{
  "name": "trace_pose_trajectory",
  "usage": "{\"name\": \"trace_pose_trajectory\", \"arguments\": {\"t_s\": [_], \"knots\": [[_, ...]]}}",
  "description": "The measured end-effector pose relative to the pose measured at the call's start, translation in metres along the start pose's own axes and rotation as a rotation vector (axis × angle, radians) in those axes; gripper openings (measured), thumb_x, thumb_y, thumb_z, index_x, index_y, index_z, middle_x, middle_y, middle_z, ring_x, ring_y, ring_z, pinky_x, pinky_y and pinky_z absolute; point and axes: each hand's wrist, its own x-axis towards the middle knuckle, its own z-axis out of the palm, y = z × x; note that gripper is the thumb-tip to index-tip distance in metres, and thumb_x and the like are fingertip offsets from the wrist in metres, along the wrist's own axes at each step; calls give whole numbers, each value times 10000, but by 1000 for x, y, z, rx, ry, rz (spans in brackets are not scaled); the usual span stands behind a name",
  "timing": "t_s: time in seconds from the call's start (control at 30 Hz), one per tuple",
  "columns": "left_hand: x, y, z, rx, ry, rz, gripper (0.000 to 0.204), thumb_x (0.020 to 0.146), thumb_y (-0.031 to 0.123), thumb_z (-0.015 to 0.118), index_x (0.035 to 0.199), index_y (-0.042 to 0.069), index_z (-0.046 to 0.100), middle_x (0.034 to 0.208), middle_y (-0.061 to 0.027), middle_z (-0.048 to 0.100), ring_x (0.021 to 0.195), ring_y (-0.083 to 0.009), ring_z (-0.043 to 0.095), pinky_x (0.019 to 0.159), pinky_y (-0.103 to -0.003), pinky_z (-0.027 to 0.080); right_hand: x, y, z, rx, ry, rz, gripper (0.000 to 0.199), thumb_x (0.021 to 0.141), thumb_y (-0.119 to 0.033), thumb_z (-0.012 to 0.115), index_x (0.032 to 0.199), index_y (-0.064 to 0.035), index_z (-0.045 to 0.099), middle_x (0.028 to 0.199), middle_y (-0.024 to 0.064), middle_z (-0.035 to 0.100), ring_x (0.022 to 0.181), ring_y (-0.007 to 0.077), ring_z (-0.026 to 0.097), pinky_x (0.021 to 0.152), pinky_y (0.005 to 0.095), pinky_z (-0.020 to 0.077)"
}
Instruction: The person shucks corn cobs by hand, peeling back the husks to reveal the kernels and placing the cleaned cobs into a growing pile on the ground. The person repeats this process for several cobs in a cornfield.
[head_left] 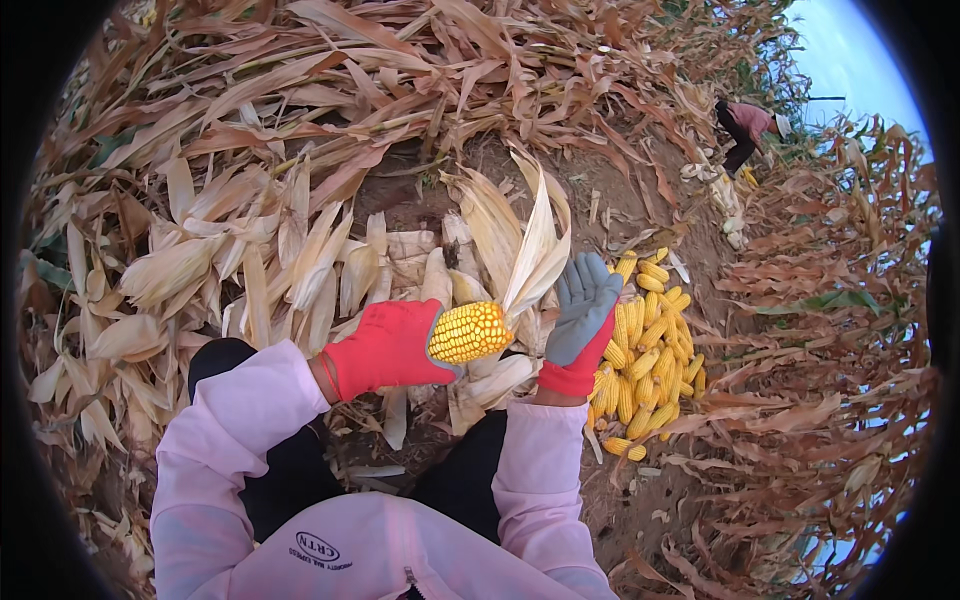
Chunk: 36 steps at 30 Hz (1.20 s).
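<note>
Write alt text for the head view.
Gloved hands husk a yellow corn cob: the left hand grips it, the right hand pulls back its pale husk. A pile of husked cobs lies right, among dry stalks.

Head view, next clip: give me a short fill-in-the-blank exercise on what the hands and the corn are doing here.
1. The left hand, in a ____ glove, grips a yellow corn cob.
2. The right hand pulls the pale ____ away from that cob.
3. The pile of husked cobs lies on the soil to the person's ____.
4. Another person bends over at the upper ____ of the picture.

Missing words: red; husk; right; right
</note>
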Motion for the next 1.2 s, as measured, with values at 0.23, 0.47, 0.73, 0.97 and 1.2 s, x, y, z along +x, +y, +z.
{"name": "trace_pose_trajectory", "arguments": {"t_s": [0.23,0.47,0.73,0.97,1.2], "knots": [[-2,-7,11,244,85,60,644,607,489,765,1011,54,513,877,-140,598,801,-333,626,676,-430,488,2,12,-6,-187,-62,105,491,988,-367,453,1276,30,472,1216,156,550,1137,237,539,979,379,422],[10,-14,6,82,-3,-61,661,618,516,760,1024,42,542,923,-154,613,857,-321,623,750,-417,475,-8,4,9,-177,176,-36,363,961,-283,547,1124,41,568,1045,84,603,937,147,540,847,282,427],[9,-7,3,-401,-143,-101,672,637,552,766,985,0,605,919,-195,653,893,-334,627,791,-380,479,-16,-7,27,114,10,-238,448,996,-305,459,1311,14,451,1204,134,581,1092,227,562,971,361,430],[5,-5,-6,-642,-246,44,618,658,397,821,1090,11,606,1007,-143,673,948,-239,639,849,-343,478,-18,-8,16,306,-531,67,647,974,-439,440,1428,2,306,1307,204,527,1178,307,547,998,453,448],[5,-1,-1,-528,-166,96,711,670,397,796,1229,42,538,1073,-145,652,999,-248,632,872,-359,478,-26,5,24,143,-401,199,542,1002,-442,372,1140,44,569,1212,204,574,1067,289,601,945,427,472]]}}
